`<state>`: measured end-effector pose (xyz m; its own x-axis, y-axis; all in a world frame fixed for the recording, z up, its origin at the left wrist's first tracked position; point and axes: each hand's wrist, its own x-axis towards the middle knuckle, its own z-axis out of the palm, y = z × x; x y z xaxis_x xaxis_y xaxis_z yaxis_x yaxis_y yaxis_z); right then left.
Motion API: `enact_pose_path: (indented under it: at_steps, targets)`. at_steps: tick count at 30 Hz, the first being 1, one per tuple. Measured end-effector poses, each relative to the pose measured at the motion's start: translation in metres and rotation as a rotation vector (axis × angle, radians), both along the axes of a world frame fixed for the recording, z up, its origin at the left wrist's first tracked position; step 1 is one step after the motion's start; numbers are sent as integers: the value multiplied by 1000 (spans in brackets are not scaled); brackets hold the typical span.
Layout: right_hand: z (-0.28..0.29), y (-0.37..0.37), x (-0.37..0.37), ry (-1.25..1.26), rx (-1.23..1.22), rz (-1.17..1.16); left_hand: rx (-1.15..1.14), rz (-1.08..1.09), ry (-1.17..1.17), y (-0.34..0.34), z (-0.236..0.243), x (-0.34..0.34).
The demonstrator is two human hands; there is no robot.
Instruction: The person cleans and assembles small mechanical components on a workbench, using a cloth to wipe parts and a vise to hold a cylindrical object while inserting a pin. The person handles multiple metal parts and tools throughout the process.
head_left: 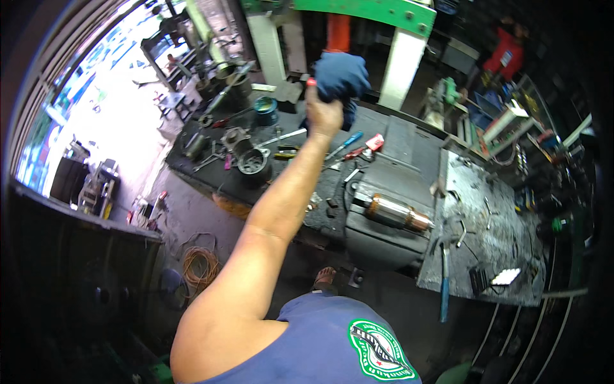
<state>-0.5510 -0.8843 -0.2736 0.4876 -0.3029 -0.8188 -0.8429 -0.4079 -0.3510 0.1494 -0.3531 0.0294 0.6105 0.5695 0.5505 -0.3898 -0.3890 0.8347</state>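
My left arm reaches forward over the dark workbench. My left hand is closed at a bunched dark blue cloth below the orange-red part of a green-framed press; the cloth hides most of its fingers. A small red tip shows above the thumb side, and what it belongs to cannot be made out. My right hand is out of sight. Nearer me, a motor armature with copper-coloured ends lies on a grey metal block.
Metal housings, a blue tin, pliers and a blue-handled screwdriver crowd the bench. At right, a blue-handled tool overhangs a grey worktop. A coiled orange cord lies on the floor. A person in red is at the far right.
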Motion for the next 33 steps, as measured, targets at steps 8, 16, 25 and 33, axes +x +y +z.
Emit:
enact_pose_path:
  at_steps: [8,16,25,33]
  targets:
    - [28,4,74,-84,-48,-91,272,-228,509,4,-103,-97]
    - [-21,18,29,-92,-96,104,326,41,345,111,-212,-273]
    - [-104,-5,-134,-62,-144,-288,692,-474,625,-54,-305,-383]
    - [-133,50,-348,14,-292,-468,1118,-1467,1113,-317,-325,-408]
